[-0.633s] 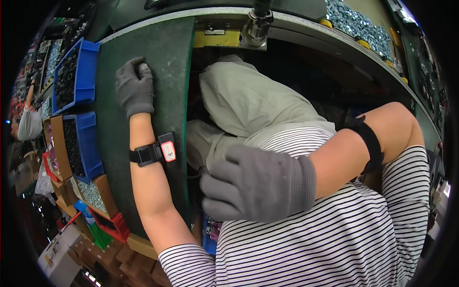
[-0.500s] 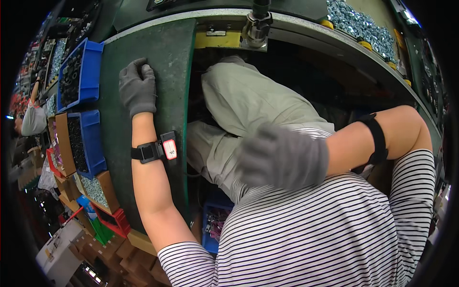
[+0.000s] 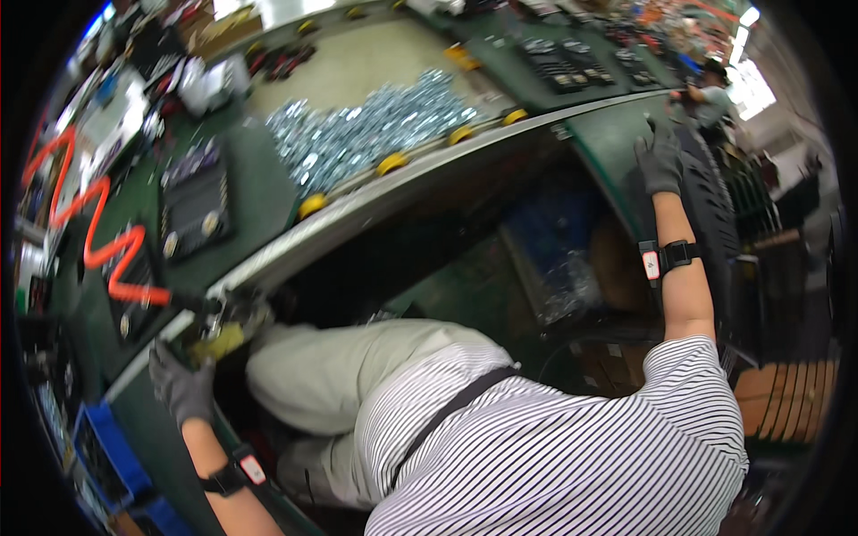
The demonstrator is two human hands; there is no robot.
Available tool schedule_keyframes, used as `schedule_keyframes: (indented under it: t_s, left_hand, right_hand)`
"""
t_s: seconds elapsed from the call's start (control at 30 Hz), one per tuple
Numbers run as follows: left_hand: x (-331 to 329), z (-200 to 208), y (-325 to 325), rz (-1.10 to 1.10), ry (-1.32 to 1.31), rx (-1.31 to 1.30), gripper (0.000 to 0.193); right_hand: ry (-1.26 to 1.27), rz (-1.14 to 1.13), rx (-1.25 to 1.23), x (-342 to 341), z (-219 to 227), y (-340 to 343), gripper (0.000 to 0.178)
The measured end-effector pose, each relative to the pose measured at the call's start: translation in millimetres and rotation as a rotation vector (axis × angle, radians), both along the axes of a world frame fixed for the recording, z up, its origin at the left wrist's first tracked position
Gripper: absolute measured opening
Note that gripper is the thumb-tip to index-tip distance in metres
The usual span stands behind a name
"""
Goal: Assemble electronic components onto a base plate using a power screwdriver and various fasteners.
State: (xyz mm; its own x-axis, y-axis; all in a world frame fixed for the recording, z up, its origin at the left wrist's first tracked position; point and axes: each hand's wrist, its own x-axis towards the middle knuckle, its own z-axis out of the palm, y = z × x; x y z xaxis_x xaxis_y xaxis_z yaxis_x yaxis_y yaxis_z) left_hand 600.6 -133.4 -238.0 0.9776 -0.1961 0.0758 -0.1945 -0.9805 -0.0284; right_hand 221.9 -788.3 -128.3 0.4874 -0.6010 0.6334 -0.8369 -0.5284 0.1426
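Observation:
My left hand (image 3: 185, 386), in a grey work glove, is at the green bench (image 3: 147, 438) on the left, close to its metal edge. Its thumb and fingers stand apart with nothing seen between them. Far out to the right, my right hand (image 3: 660, 163), gloved alike, reaches over another green work surface (image 3: 617, 147). The fingers of that hand are spread, beside a row of black moulded plastic pieces (image 3: 706, 192). Blur hides whether its fingertips touch anything.
A heap of shiny metal parts (image 3: 375, 125) lies on the line ahead, behind yellow rollers (image 3: 391, 163). Black trays (image 3: 195, 210) sit on a green board. An orange coiled hose (image 3: 94, 214) hangs at left above blue bins (image 3: 109, 456). Another person (image 3: 712, 94) works at far right.
My view and body have swung to the right. My right hand has moved from in front of my torso to the far right surface. My left hand remains over the left bench.

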Motion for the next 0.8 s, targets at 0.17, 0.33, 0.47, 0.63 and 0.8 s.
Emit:
schedule_keyframes:
  t_s: [0.17, 0.33, 0.47, 0.63, 0.8]
  left_hand:
    - [4, -21, 0, 0.077, -0.153, 0.007, 0.085]
    - [2, -21, 1, 0.073, -0.137, 0.065, 0.079]
    - [2, -19, -3, 0.097, -0.098, 0.099, 0.079]
    - [1, -18, -3, 0.066, -0.087, 0.049, 0.081]
    - [0, -17, -4, 0.008, -0.158, 0.039, 0.080]
  right_hand:
    - [0.145, -0.393, 0.154, -106, 14, -29, 0.054]
    - [0.139, -0.376, 0.310, -117, 5, -77, 0.051]
    - [0.107, -0.253, 0.266, -107, 10, -125, 0.048]
    - [0.427, -0.462, 0.402, -68, 26, -112, 0.070]
    - [0.847, -0.598, 0.429, -46, 50, -126, 0.085]
